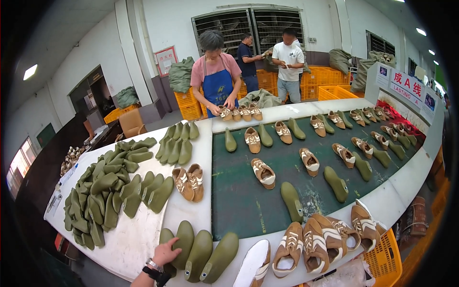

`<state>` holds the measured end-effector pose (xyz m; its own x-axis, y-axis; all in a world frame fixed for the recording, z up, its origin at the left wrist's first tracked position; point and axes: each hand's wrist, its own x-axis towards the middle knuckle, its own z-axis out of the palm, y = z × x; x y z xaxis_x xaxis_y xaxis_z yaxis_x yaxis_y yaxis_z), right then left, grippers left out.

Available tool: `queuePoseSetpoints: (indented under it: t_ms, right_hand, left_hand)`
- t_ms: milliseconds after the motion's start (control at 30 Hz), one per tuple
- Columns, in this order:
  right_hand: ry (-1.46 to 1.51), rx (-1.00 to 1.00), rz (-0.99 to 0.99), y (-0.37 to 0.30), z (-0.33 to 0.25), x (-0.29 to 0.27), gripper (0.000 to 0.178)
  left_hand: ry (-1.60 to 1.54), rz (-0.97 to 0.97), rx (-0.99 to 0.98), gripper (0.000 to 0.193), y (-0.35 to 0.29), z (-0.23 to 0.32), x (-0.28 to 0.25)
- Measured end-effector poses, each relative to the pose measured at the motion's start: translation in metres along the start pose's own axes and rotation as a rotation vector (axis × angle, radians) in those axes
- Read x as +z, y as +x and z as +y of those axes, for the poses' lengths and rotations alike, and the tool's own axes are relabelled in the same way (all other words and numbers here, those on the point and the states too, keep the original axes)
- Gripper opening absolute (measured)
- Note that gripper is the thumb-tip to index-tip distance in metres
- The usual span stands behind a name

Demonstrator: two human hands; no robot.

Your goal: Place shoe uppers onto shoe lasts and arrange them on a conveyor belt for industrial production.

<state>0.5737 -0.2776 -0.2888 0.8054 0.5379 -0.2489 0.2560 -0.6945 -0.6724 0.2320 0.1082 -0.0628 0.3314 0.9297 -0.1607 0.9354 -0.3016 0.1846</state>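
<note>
Green shoe lasts (199, 254), 4 abreast, lie by the left hand (165, 252).

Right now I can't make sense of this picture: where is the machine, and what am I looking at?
There's no machine arm here; a person works with bare hands. A wide fisheye camera on their head looks down, so straight edges bend.

The left hand, wearing a dark watch, comes in from below and touches green foot-shaped forms; whether it grips one is unclear. The right hand is out of view.

More forms lie piled on the white table at left. Brown shoes and forms lie on the dark green belt. Across the table, a co-worker handles shoes.
</note>
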Motion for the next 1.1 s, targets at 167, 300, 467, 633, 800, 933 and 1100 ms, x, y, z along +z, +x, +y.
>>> queuePoseSetpoints:
  t_ms: [167,300,467,633,800,933,1100]
  right_hand:
    - [-0.05,-0.006,-0.009,-0.002,-0.005,-0.009,0.029]
    - [-0.023,-0.065,0.05,-0.01,0.013,-0.002,0.025]
    - [-0.035,0.013,-0.004,-0.012,0.0,-0.009,0.024]
    - [-0.064,0.06,-0.084,0.005,0.014,0.007,0.033]
    - [-0.099,0.051,-0.035,0.018,0.015,0.018,0.032]
    - [-0.115,-0.032,0.035,0.014,0.016,0.022,0.03]
    - [-0.094,0.018,0.039,0.003,0.018,0.012,0.03]
  left_hand:
    - [-0.919,-0.228,-0.143,0.047,0.11,-0.01,-0.022]
    - [-0.781,-0.242,0.042,0.05,0.183,0.045,-0.038]
    - [-0.027,-0.131,0.251,0.056,0.238,0.144,0.025]
    - [0.118,-0.382,0.268,0.06,0.231,0.205,0.06]
    - [-0.023,-0.465,0.346,0.07,0.228,0.175,0.056]
    - [-0.111,-0.374,0.545,0.067,0.198,0.141,0.037]
    - [-0.25,-0.361,0.59,0.056,0.1,0.115,-0.009]
